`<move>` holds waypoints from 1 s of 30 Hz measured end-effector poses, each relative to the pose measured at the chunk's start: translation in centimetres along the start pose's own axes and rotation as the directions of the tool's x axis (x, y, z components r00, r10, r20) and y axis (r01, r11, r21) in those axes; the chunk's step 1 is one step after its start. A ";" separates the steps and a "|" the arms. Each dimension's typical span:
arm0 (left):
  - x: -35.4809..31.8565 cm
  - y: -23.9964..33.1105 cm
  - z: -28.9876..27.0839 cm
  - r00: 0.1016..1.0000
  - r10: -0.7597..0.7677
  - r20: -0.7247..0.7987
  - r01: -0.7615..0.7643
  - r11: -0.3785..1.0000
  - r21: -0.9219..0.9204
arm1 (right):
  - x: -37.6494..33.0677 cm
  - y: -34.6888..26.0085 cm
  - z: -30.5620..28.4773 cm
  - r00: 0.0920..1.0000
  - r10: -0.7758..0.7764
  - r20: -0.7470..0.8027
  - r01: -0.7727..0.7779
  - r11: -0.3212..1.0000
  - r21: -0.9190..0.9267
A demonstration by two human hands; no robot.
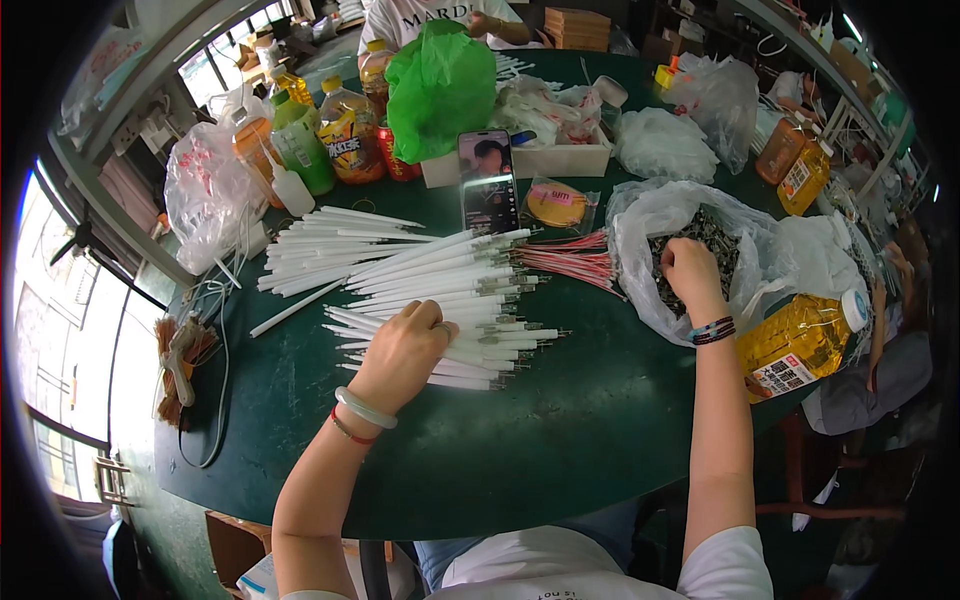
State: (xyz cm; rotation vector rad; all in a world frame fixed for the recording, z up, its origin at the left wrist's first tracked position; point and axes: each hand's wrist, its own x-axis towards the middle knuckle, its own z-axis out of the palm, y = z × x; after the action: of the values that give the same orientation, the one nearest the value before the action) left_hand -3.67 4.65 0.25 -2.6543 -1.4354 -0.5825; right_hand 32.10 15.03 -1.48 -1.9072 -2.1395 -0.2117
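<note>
Long white plastic tubes (420, 285) lie in a loose pile at mid-table, many with thin metal ends pointing right. My left hand (405, 345) is on the near part of this pile, its fingers curled closed around a white tube; its fingertips are partly hidden. My right hand (692, 268) reaches into a clear plastic bag (630, 240) with its fingers drawn together. Small dark metallic pieces (708, 232) fill that bag; what the fingertips pinch, if anything, cannot be made out. Between pile and bag lies a bundle of red and white wires (570, 262).
A phone (487, 180) stands upright behind the tubes, beside a round yellow packet (557, 204). Drink bottles (350, 130) and a green bag (440, 90) crowd the back left. A yellow oil bottle (800, 345) lies near my right forearm. Across the table sits another person (430, 20).
</note>
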 end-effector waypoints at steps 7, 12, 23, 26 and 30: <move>0.2 0.6 -1.4 0.999 0.045 -0.005 -0.044 0.995 0.093 | -0.2 0.2 1.0 0.993 -0.065 -0.100 0.061 0.997 -0.048; 0.4 1.0 -3.3 0.992 -0.116 -0.044 0.117 0.993 0.018 | 0.0 0.7 1.2 0.995 -0.047 -0.092 0.042 0.998 -0.056; 0.4 1.7 -4.4 0.947 -0.319 0.044 0.295 0.802 -0.519 | -0.4 0.1 0.3 0.995 -0.069 -0.070 0.064 0.996 -0.067; 0.5 2.1 -4.4 0.948 -0.318 0.035 0.292 0.816 -0.498 | -0.2 0.1 0.5 0.999 0.002 -0.042 -0.004 0.999 -0.041; 0.5 1.9 -4.2 0.951 -0.306 0.043 0.286 0.820 -0.495 | -0.4 0.1 1.2 0.961 -0.028 -0.274 0.035 0.999 0.018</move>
State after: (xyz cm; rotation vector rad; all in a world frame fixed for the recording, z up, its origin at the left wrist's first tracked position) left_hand -3.11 3.03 4.54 -2.7553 -1.9309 -1.1742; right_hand 32.14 15.04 -2.72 -1.7182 -1.9795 -0.4291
